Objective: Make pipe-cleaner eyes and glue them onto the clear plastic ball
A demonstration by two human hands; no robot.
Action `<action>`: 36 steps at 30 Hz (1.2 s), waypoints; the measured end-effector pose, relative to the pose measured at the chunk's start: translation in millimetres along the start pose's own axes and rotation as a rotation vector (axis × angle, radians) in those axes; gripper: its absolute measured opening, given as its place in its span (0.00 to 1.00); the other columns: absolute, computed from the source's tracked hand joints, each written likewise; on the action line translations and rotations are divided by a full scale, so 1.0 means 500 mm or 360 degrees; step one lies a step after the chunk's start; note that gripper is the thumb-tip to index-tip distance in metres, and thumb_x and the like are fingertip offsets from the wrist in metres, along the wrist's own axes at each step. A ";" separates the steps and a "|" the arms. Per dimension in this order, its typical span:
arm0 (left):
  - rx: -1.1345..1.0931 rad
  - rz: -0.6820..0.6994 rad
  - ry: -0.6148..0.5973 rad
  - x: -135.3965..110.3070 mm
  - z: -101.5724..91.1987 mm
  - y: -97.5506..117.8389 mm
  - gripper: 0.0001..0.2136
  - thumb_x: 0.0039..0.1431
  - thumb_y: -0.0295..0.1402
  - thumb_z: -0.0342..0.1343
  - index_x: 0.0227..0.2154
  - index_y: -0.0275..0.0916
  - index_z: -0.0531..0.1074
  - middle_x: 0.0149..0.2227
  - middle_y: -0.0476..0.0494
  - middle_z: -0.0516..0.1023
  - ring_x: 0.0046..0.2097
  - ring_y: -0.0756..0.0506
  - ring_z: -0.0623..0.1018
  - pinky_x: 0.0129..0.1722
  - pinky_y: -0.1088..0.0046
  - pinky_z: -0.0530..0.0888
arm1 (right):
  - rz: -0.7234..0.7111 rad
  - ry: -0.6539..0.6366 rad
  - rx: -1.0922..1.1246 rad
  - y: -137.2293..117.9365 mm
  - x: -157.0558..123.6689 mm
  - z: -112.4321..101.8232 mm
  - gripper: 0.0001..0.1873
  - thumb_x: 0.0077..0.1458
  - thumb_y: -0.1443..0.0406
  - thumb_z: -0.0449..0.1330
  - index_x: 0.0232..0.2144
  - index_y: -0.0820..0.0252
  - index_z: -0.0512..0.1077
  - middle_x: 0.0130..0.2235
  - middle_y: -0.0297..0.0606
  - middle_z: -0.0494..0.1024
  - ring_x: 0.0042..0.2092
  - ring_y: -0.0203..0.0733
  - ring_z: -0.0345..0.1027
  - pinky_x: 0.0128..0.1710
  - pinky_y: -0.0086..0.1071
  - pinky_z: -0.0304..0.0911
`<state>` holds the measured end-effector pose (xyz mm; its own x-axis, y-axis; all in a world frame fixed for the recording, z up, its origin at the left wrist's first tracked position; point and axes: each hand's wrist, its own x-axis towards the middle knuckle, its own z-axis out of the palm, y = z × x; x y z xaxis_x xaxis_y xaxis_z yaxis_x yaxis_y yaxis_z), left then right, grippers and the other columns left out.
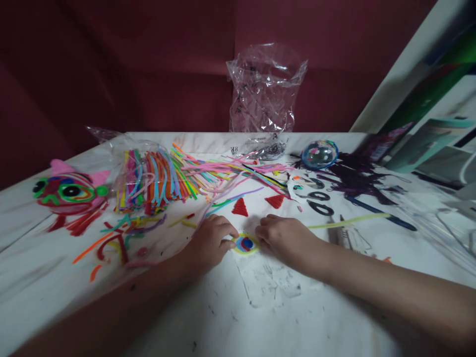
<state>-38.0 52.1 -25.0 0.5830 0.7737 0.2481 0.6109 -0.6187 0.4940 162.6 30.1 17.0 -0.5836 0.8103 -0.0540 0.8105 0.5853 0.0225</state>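
A small eye-shaped craft piece (pixel 246 243), with a dark blue centre, a red and light blue ring and a yellow rim, lies between my hands. My left hand (pixel 212 242) pinches its left corner between thumb and fingers. At the right corner, the fingers of my right hand (pixel 282 240) are curled closed. A yellow pipe cleaner (pixel 349 221) runs out from behind my right hand to the right; the part in the fingers is hidden. Two red triangles (pixel 240 207) lie just beyond the hands. Under the piece is a transparent sheet (pixel 267 285) with dark marks.
Bundles of coloured pipe cleaners (pixel 159 178) lie behind my left hand, with a colourful face figure (pixel 70 193) farther left. Cut scraps (pixel 115 243) are scattered near it. A clear plastic bag (pixel 264 99) stands at the back. A dark blue pen (pixel 383 212) and black rings (pixel 320 196) lie right.
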 end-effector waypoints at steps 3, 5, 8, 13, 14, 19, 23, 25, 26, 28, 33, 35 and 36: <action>-0.0015 0.0002 -0.0002 0.000 -0.001 0.000 0.08 0.49 0.23 0.56 0.31 0.39 0.75 0.35 0.45 0.76 0.41 0.43 0.72 0.44 0.64 0.66 | -0.0008 -0.0044 0.0053 0.005 0.005 0.000 0.07 0.53 0.74 0.57 0.28 0.62 0.74 0.32 0.42 0.76 0.34 0.42 0.67 0.24 0.30 0.48; -0.0013 0.0000 -0.0007 0.001 -0.001 -0.001 0.08 0.49 0.23 0.56 0.31 0.39 0.75 0.34 0.45 0.76 0.41 0.43 0.72 0.44 0.64 0.66 | -0.0003 -0.0074 0.0082 0.007 0.008 -0.002 0.07 0.53 0.74 0.57 0.28 0.62 0.74 0.32 0.42 0.76 0.34 0.41 0.67 0.25 0.30 0.49; -0.0014 0.0004 -0.0001 0.002 0.001 -0.004 0.07 0.49 0.24 0.56 0.31 0.39 0.76 0.34 0.44 0.76 0.41 0.43 0.72 0.44 0.64 0.66 | -0.0026 -0.0110 0.0121 0.011 0.011 -0.006 0.07 0.53 0.74 0.57 0.28 0.62 0.74 0.31 0.40 0.76 0.35 0.40 0.68 0.26 0.28 0.51; -0.0031 0.0009 0.0008 0.002 0.002 -0.006 0.07 0.49 0.24 0.56 0.32 0.38 0.76 0.35 0.44 0.76 0.41 0.43 0.72 0.44 0.64 0.66 | -0.0046 -0.0120 0.0183 0.017 0.011 -0.004 0.07 0.55 0.72 0.57 0.27 0.62 0.74 0.32 0.40 0.76 0.35 0.39 0.68 0.28 0.27 0.53; -0.0029 0.0006 0.0003 0.002 0.001 -0.004 0.07 0.49 0.24 0.56 0.32 0.38 0.76 0.35 0.44 0.76 0.41 0.43 0.72 0.44 0.64 0.66 | -0.0047 -0.0107 0.0198 0.018 0.011 -0.002 0.07 0.55 0.71 0.57 0.27 0.62 0.74 0.32 0.40 0.76 0.34 0.39 0.68 0.29 0.27 0.54; -0.0051 -0.0032 -0.0035 0.004 -0.006 0.001 0.08 0.49 0.24 0.56 0.32 0.38 0.77 0.34 0.44 0.76 0.41 0.43 0.73 0.44 0.64 0.66 | -0.0044 -0.0044 0.0265 0.021 0.007 0.011 0.08 0.54 0.72 0.56 0.27 0.63 0.74 0.31 0.40 0.75 0.32 0.37 0.66 0.28 0.27 0.53; -0.0079 -0.0018 -0.0095 0.005 -0.009 -0.011 0.09 0.47 0.25 0.58 0.33 0.39 0.77 0.36 0.44 0.77 0.42 0.43 0.73 0.45 0.64 0.67 | -0.0048 -0.0006 0.0279 0.021 0.007 0.014 0.08 0.53 0.73 0.56 0.26 0.63 0.73 0.30 0.40 0.73 0.31 0.36 0.64 0.27 0.27 0.51; -0.0086 0.0029 -0.0119 0.004 -0.011 -0.022 0.10 0.47 0.25 0.58 0.34 0.39 0.76 0.38 0.43 0.77 0.43 0.43 0.73 0.45 0.65 0.68 | -0.0056 0.0002 0.0291 0.021 0.007 0.013 0.08 0.53 0.73 0.56 0.25 0.63 0.73 0.29 0.39 0.73 0.30 0.36 0.64 0.27 0.27 0.50; -0.0088 0.0058 -0.0129 0.003 -0.012 -0.028 0.10 0.47 0.26 0.59 0.35 0.38 0.76 0.38 0.43 0.77 0.43 0.43 0.73 0.46 0.65 0.68 | -0.0057 -0.0001 0.0300 0.021 0.007 0.012 0.08 0.52 0.73 0.56 0.25 0.63 0.73 0.29 0.39 0.73 0.30 0.35 0.63 0.27 0.27 0.49; -0.0093 0.0113 -0.0151 0.001 -0.016 -0.037 0.11 0.47 0.26 0.58 0.36 0.38 0.75 0.39 0.43 0.77 0.44 0.43 0.73 0.47 0.64 0.67 | -0.0055 -0.0005 0.0312 0.021 0.007 0.011 0.08 0.52 0.74 0.56 0.24 0.63 0.73 0.28 0.38 0.72 0.29 0.35 0.62 0.26 0.27 0.48; -0.0097 0.0139 -0.0272 -0.002 -0.032 -0.041 0.12 0.48 0.25 0.57 0.38 0.38 0.74 0.42 0.42 0.76 0.47 0.43 0.73 0.50 0.63 0.66 | -0.0054 0.0014 0.0287 0.020 0.006 0.013 0.09 0.53 0.74 0.55 0.25 0.63 0.73 0.28 0.38 0.72 0.29 0.35 0.62 0.26 0.27 0.48; -0.0109 0.0121 -0.0268 -0.001 -0.037 -0.035 0.10 0.49 0.25 0.56 0.37 0.38 0.74 0.41 0.42 0.77 0.46 0.43 0.73 0.50 0.64 0.67 | -0.0060 0.0025 0.0281 0.021 0.005 0.015 0.08 0.53 0.73 0.55 0.25 0.63 0.73 0.29 0.38 0.72 0.29 0.35 0.63 0.27 0.27 0.49; -0.0115 0.0112 -0.0262 -0.001 -0.038 -0.031 0.10 0.50 0.25 0.55 0.36 0.37 0.74 0.41 0.42 0.77 0.46 0.44 0.73 0.50 0.64 0.67 | -0.0072 0.0035 0.0286 0.022 0.004 0.015 0.09 0.54 0.73 0.55 0.25 0.63 0.72 0.29 0.38 0.72 0.29 0.36 0.63 0.27 0.27 0.50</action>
<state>-58.0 63.9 -16.8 0.7063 0.6924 0.1473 0.5288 -0.6544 0.5405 170.8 37.8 9.5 -0.6190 0.7849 -0.0289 0.7781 0.6078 -0.1583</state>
